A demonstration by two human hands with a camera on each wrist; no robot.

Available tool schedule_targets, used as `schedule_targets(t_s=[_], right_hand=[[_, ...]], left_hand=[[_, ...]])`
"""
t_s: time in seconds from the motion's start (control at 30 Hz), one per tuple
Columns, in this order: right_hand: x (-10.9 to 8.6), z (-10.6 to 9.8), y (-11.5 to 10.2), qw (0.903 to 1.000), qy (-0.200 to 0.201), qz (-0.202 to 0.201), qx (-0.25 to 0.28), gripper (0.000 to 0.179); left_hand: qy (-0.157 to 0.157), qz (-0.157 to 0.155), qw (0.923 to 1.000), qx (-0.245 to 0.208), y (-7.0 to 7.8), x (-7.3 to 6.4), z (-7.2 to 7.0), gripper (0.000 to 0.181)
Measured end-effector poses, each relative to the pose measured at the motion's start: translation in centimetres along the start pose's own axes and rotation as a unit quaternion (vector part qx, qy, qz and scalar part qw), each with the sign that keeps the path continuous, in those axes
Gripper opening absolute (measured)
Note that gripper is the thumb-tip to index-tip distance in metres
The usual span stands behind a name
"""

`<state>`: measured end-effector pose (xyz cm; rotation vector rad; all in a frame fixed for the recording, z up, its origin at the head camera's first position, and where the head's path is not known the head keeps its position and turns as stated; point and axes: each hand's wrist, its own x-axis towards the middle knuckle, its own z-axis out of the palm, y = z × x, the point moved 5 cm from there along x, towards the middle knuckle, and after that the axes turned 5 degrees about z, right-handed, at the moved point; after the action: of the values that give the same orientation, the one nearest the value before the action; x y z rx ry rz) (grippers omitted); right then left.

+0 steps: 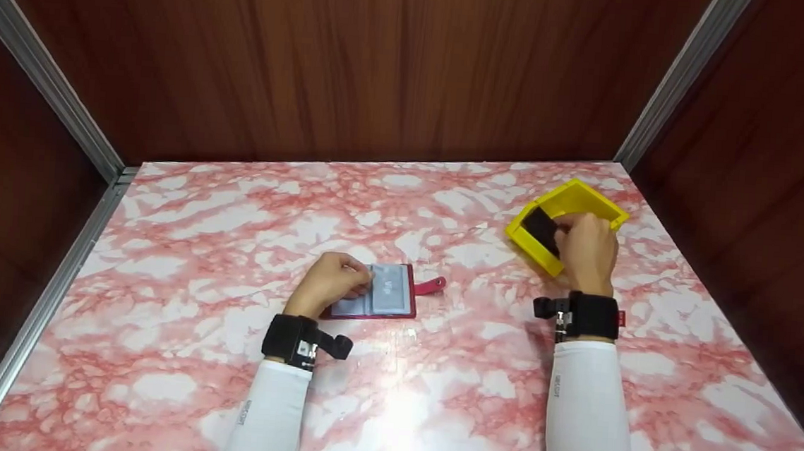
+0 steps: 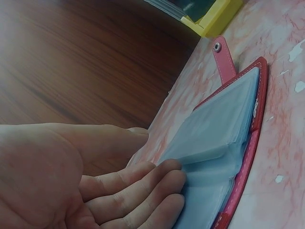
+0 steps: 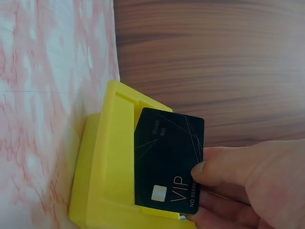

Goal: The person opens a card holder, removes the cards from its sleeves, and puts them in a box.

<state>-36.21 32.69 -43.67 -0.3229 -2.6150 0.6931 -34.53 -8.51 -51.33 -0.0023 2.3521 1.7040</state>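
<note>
My right hand (image 1: pixel 590 251) pinches a black VIP card (image 3: pixel 167 162) by its edge, thumb on the printed face. The card is tilted at the front wall of a yellow bin (image 1: pixel 533 254), overlapping its rim in the right wrist view. My left hand (image 1: pixel 331 277) rests its fingertips on the clear plastic sleeves of an open red card holder (image 2: pixel 209 129) lying on the table. Its thumb stands apart from the fingers. The sleeves are spread flat, and a strap with a snap (image 2: pixel 224 59) sticks out from the holder's right side in the head view.
The table (image 1: pixel 174 351) has a pink and white marbled top. Dark wooden panels (image 1: pixel 384 69) with metal corner posts close it in at the back and sides. The yellow bin stands near the back right corner, the card holder near the middle.
</note>
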Motion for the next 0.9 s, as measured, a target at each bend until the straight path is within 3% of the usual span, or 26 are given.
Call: schedule_targets(t_s=[0.33,0.63,0.9], right_hand=[[0.1,0.4,0.1,0.9995,0.012,-0.025,0.016,0.020],[0.2,1.4,0.2,0.9976,-0.016,-0.068,0.004,0.015],[0.2,2.0,0.1,0.9960,-0.033,-0.082,-0.006,0.016]], left_hand=[[0.002,0.007,1.0000,0.006,0.1,-0.1,0.0,0.021],[0.001,0.007,0.9998,0.016,0.1,-0.1,0.1,0.023],[-0.002,0.006,0.9998,0.016,0.0,0.0,0.0,0.022]])
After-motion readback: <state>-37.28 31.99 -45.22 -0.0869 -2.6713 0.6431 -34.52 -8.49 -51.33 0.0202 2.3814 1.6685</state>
